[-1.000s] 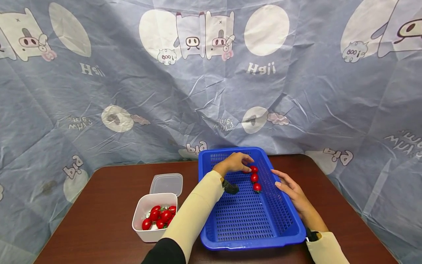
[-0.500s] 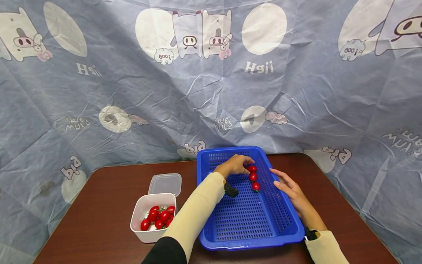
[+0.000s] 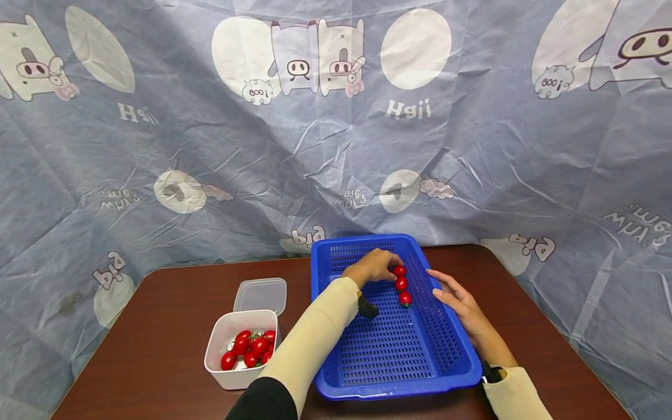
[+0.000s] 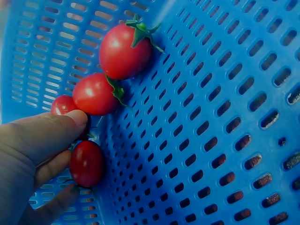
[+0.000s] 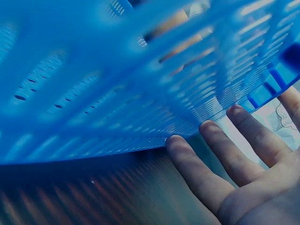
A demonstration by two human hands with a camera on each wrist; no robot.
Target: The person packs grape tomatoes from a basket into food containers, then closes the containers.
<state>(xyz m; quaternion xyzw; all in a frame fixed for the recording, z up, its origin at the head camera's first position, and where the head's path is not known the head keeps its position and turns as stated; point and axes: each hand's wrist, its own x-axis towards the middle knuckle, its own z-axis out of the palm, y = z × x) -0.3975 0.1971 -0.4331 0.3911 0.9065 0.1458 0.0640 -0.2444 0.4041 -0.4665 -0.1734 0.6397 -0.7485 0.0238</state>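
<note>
In the head view, my left hand reaches into the far part of a blue plastic basket. It holds a tomato at the far end of a row of small red tomatoes along the right side. The left wrist view shows the thumb over one tomato, partly hiding it. Curled fingers sit beside a darker tomato. Two tomatoes with green stems lie above. My right hand rests at the basket's right side; the right wrist view shows straight fingertips against the outer wall.
Left of the basket stands a white container with several red tomatoes inside. Its clear lid lies behind it on the brown table. A patterned blue-grey cloth hangs behind the table.
My left fingers have lifted slightly, then lowered again to the far end of the tomato row. The right hand stays at the basket's side. The whole view has shifted slightly.
</note>
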